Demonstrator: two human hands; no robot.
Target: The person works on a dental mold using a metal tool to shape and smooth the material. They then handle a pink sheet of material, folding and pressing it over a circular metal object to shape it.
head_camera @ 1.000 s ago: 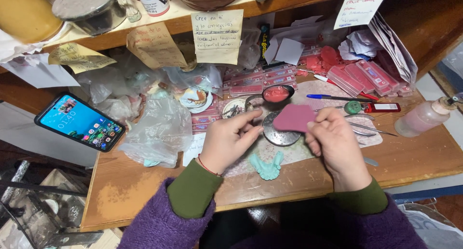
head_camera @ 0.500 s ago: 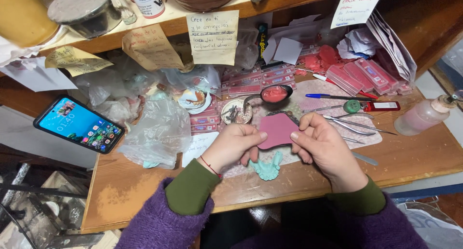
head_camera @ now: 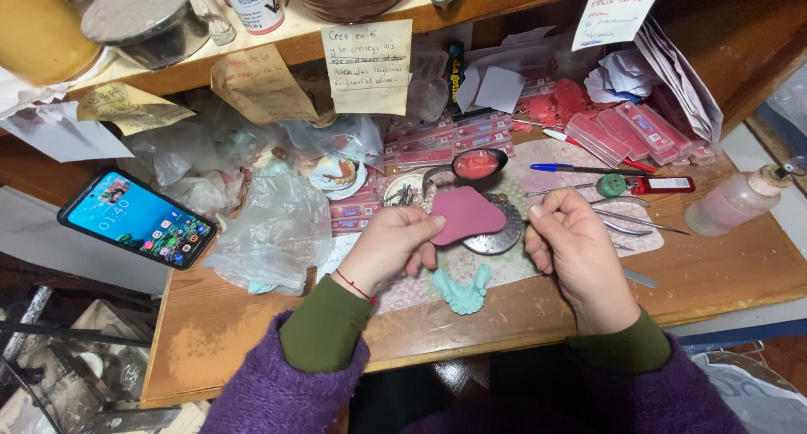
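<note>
**Pink wax sheet held over a crowded bench**

The wooden bench (head_camera: 740,274) fills the lower half of the frame, its top buried in clutter. At centre left lies a crumpled clear plastic bag (head_camera: 269,232), and further left a smartphone (head_camera: 139,218) overhangs the bench edge with its screen lit. The left hand (head_camera: 391,249) sits at centre, thumb and fingers pinching the left edge of a pink wax sheet (head_camera: 466,215), which is lifted just above a round metal disc (head_camera: 496,232). The right hand (head_camera: 580,253) is just right of the sheet, fingers curled inward and apparently apart from it; I cannot tell whether it holds anything. Below the sheet, near the front edge, rests a green dental cast (head_camera: 462,291). A small spoon of red wax (head_camera: 477,163) sits just above (upper centre)

Judged from here, the one-sided pinch could let the soft sheet sag or crease, and the phone could slip off if the bag is nudged
</note>
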